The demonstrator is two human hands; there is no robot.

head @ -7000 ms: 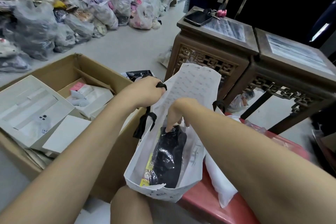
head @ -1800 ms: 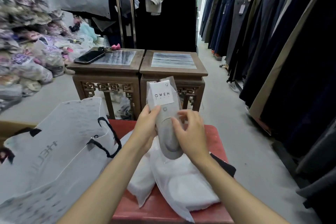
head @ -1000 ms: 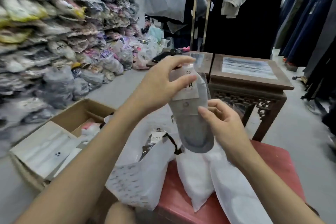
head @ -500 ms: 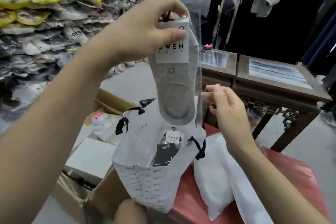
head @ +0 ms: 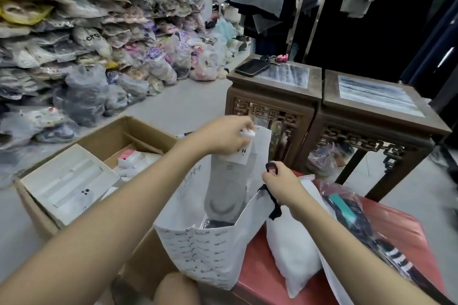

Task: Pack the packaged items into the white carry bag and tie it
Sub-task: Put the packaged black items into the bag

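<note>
Two hands at the open mouth of white carry bag (head: 213, 255), set at the left edge of red stool (head: 255, 277), with bare knee (head: 176, 290) just below its near corner. On the stool just right of the bag, white pouch (head: 292, 255); further right, clear-wrapped dark goods (head: 359, 225), contents hard to make out and partly behind the right forearm. Fingers of right hand (head: 282, 188) curled round black handle (head: 272, 168), holding the bag's right wall up and the mouth wide. Thumb and fingers of left hand (head: 223, 136) pinching the card top of packaged grey sock (head: 228, 188); toe end down inside the mouth, upper half above the rim. Beneath the toe, dark package (head: 218, 224), mostly hidden by the bag wall. Left of the bag, open cardboard box (head: 119, 136), any contact between them hidden behind the left forearm. Beyond, bare floor with room to move, then two carved wooden tables (head: 272, 96), phone (head: 251, 67) on the left one; bagged stock (head: 86, 44) heaped far left.
</note>
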